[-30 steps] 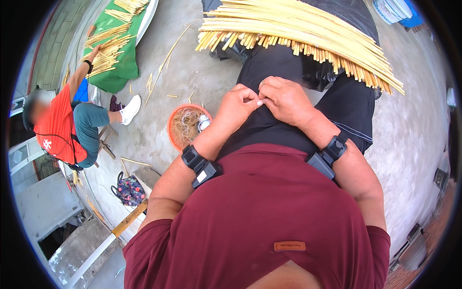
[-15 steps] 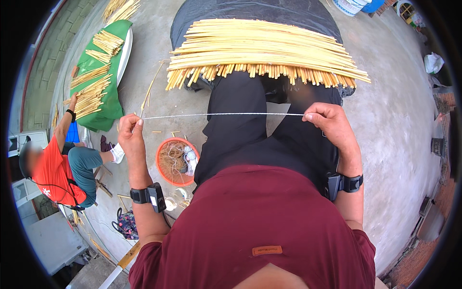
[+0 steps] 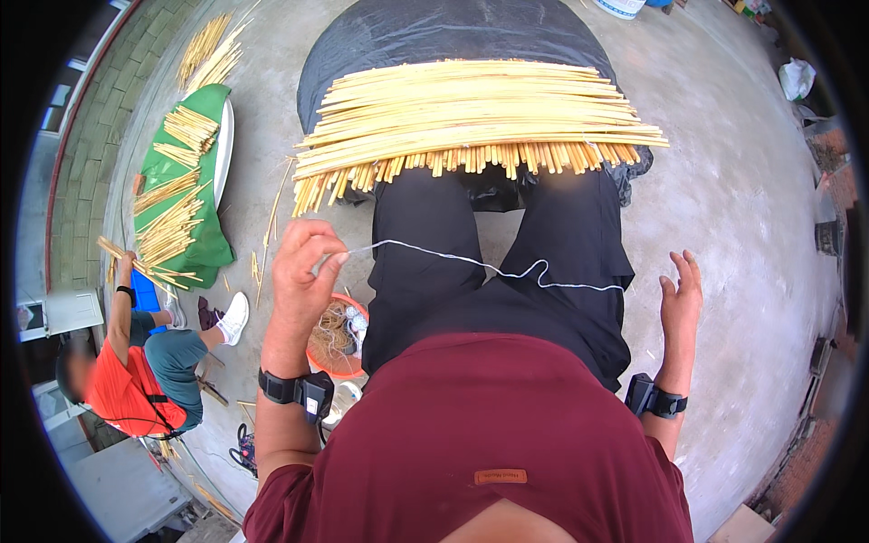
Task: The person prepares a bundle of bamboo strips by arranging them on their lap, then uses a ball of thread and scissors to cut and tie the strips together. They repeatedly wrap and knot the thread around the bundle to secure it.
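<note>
A thin white string [image 3: 434,252] runs slack and wavy over my dark trousers. Its left end is pinched between the thumb and fingers of my left hand [image 3: 308,262]. The other end lies loose near my right thigh, apart from my right hand [image 3: 682,294], which is open with its fingers pointing up and nothing in it. Beyond my knees, pale yellow stalks [image 3: 480,104] lie side by side across a round table covered in black plastic [image 3: 434,32]. A second layer of shorter stalk ends sticks out toward me beneath them.
Behind my left forearm stands an orange basket [image 3: 337,366] with tangled string and white balls. At the left, a person in an orange top [image 3: 136,389] handles stalks beside a green cloth [image 3: 213,244] bearing more bundles. A white bag [image 3: 797,80] sits at the far right.
The string was taut between both hands and is now slack. My right hand has let it go and moved right and down. My left hand has shifted right.
</note>
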Demonstrator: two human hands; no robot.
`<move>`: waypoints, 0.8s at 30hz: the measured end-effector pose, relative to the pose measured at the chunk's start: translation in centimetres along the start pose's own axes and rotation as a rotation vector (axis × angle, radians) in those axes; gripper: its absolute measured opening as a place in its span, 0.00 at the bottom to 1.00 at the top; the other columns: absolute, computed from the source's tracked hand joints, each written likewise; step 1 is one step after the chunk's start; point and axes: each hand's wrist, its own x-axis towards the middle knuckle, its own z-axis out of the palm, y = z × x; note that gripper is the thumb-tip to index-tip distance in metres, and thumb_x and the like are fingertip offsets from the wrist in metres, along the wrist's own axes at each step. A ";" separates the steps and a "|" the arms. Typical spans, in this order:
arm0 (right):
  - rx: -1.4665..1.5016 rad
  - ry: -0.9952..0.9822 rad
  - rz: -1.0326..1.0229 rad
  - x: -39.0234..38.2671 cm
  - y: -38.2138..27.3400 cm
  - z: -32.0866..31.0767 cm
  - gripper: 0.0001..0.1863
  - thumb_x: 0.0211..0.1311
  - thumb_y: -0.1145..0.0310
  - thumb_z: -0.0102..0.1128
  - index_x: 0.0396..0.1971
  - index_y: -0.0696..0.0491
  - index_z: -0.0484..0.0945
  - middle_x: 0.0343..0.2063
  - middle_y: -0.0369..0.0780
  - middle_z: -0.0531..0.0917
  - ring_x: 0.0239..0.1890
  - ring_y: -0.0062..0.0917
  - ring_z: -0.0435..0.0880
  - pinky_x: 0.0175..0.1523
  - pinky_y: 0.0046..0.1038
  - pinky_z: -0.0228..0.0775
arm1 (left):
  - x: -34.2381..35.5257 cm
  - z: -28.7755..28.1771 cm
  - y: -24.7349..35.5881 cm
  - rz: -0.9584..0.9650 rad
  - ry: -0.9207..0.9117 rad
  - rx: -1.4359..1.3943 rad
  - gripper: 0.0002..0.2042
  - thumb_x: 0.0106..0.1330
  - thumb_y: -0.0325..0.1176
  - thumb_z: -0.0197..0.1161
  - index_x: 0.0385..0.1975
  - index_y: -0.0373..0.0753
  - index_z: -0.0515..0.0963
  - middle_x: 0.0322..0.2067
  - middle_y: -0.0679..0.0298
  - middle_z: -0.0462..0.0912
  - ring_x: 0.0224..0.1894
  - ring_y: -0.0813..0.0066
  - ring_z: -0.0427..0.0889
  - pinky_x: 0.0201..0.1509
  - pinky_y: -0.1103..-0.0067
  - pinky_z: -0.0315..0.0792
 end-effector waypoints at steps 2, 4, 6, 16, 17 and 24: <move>0.394 -0.063 -0.304 -0.4 -5.5 -0.8 0.19 0.57 0.76 0.59 0.50 0.54 0.77 0.56 0.45 0.76 0.59 0.36 0.74 0.62 0.32 0.65 | 2.6 2.4 4.2 0.303 -0.145 -0.073 0.07 0.48 0.21 0.66 0.25 0.37 0.76 0.31 0.62 0.74 0.37 0.60 0.75 0.47 0.68 0.71; 0.679 -0.386 -0.506 -0.9 -11.0 -0.7 0.17 0.59 0.73 0.58 0.50 0.56 0.78 0.51 0.44 0.80 0.57 0.35 0.76 0.62 0.31 0.65 | 4.2 4.3 7.7 0.487 -0.200 -0.126 0.07 0.48 0.23 0.66 0.25 0.38 0.75 0.30 0.63 0.73 0.38 0.62 0.75 0.53 0.63 0.71; 1.043 -0.873 -0.500 -0.9 -15.1 0.2 0.21 0.66 0.62 0.57 0.54 0.58 0.74 0.52 0.44 0.79 0.56 0.33 0.77 0.62 0.32 0.65 | 5.7 5.4 9.5 0.612 -0.191 -0.128 0.08 0.47 0.23 0.66 0.25 0.39 0.73 0.31 0.65 0.73 0.38 0.65 0.73 0.55 0.63 0.69; 1.621 -0.848 0.153 -0.4 -15.0 4.7 0.10 0.70 0.66 0.52 0.31 0.58 0.75 0.15 0.30 0.67 0.15 0.09 0.57 0.18 0.14 0.45 | 8.7 10.3 5.9 0.412 -0.146 0.003 0.25 0.48 0.30 0.72 0.48 0.37 0.73 0.48 0.57 0.74 0.51 0.58 0.73 0.59 0.63 0.67; 1.591 -0.793 0.170 0.0 -14.5 5.0 0.11 0.70 0.66 0.51 0.31 0.58 0.75 0.15 0.30 0.67 0.15 0.09 0.57 0.18 0.14 0.45 | 9.2 11.4 5.0 0.326 -0.122 0.202 0.32 0.48 0.33 0.73 0.55 0.37 0.68 0.54 0.55 0.71 0.56 0.56 0.70 0.61 0.62 0.64; 1.418 -0.801 0.119 0.2 -12.2 6.6 0.12 0.70 0.66 0.51 0.33 0.59 0.78 0.15 0.29 0.68 0.16 0.09 0.60 0.20 0.14 0.49 | 11.8 17.7 -0.8 0.186 -0.204 0.622 0.35 0.52 0.35 0.68 0.62 0.37 0.63 0.60 0.51 0.68 0.64 0.54 0.66 0.65 0.61 0.61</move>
